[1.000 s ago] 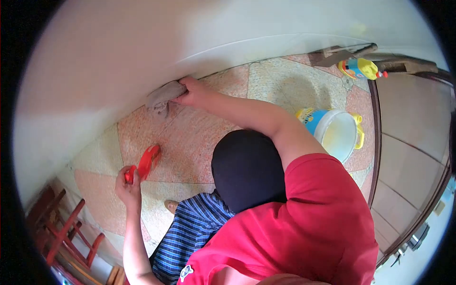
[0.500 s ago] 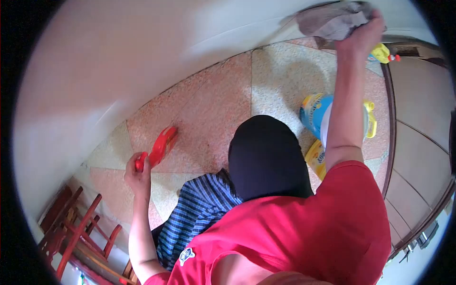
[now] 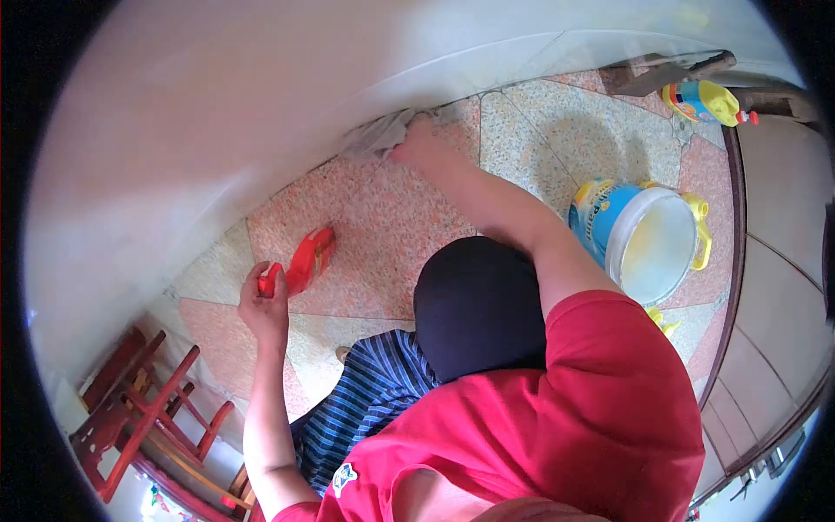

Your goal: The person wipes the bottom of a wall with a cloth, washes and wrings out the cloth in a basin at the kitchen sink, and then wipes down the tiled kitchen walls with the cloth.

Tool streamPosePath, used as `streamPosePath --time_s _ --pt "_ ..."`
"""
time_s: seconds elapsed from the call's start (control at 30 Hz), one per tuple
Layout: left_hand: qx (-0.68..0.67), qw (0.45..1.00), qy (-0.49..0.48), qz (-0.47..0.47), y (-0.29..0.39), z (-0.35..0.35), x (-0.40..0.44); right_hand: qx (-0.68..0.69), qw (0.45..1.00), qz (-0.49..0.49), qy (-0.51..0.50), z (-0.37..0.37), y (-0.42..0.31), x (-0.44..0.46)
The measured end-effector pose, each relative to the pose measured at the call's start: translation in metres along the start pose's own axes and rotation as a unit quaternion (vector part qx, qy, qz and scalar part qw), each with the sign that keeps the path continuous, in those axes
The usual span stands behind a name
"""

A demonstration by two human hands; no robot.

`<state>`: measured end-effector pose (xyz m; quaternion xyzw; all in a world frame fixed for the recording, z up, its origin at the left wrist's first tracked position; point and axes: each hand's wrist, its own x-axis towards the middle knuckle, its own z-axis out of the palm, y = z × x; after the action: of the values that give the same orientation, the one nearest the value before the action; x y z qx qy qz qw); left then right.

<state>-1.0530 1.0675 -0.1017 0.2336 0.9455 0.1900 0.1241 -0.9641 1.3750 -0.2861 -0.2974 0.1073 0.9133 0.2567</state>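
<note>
My left hand (image 3: 263, 302) is closed round the red cap end of a red bottle (image 3: 310, 259), which is tilted over the speckled tile floor (image 3: 374, 235). Stretched out to the wall's foot, my right hand (image 3: 415, 139) presses a grey cloth (image 3: 378, 137) where the white wall (image 3: 217, 113) meets the floor. The cloth and motion blur hide part of its fingers.
A blue and white bucket (image 3: 648, 244) stands on the right, with yellow containers (image 3: 701, 230) beside it. Beyond it are a yellow bottle with a red cap (image 3: 709, 103) and wooden legs (image 3: 670, 76). A red wooden chair (image 3: 148, 409) is at the lower left.
My right hand has swung with the cloth from the lower wall to the upper right, then back down to the wall's foot. My left hand still holds the red bottle.
</note>
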Motion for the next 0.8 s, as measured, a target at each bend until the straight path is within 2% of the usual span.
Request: streamPosePath --time_s 0.07,0.1,0.13,0.2,0.23,0.33,0.43,0.53,0.63,0.73,0.8 --pt "0.027 1.000 -0.005 -0.015 0.009 -0.003 -0.002 0.020 0.999 0.033 -0.009 -0.007 0.009 0.008" --pt "0.030 0.999 -0.007 -0.017 0.010 -0.006 -0.006 -0.233 0.961 -0.124 -0.084 -0.019 -0.003 0.005" --pt "0.031 0.999 -0.007 -0.023 0.007 -0.008 -0.009 -0.465 0.830 -0.268 -0.151 -0.038 -0.023 -0.002" --pt "0.046 0.997 0.028 0.046 0.006 -0.005 -0.011 -0.380 0.884 -0.262 -0.077 0.005 -0.053 -0.054" --pt "0.055 0.994 0.043 0.082 0.006 -0.005 -0.011 -0.039 0.992 -0.098 0.064 0.067 -0.065 -0.101" --pt "-0.006 0.996 0.044 0.074 0.000 -0.002 -0.010 -0.208 0.955 -0.205 0.059 0.043 -0.091 -0.104" --pt "0.034 0.997 0.036 0.058 -0.004 -0.002 -0.011 -0.328 0.922 -0.175 0.108 0.009 -0.102 -0.073" --pt "0.012 1.000 0.007 0.017 0.006 -0.007 -0.010 -0.385 0.884 -0.180 0.193 -0.057 -0.101 0.001" --pt "0.016 0.997 0.033 0.064 -0.004 -0.002 -0.009 -0.458 0.854 -0.202 0.137 -0.015 -0.093 -0.055" --pt "-0.002 1.000 0.017 0.023 0.016 -0.005 -0.008 -0.398 0.881 -0.228 0.118 0.011 -0.104 -0.076" --pt "-0.039 0.998 0.027 0.041 0.001 0.001 -0.004 -0.468 0.830 -0.275 0.131 -0.016 -0.105 -0.048"
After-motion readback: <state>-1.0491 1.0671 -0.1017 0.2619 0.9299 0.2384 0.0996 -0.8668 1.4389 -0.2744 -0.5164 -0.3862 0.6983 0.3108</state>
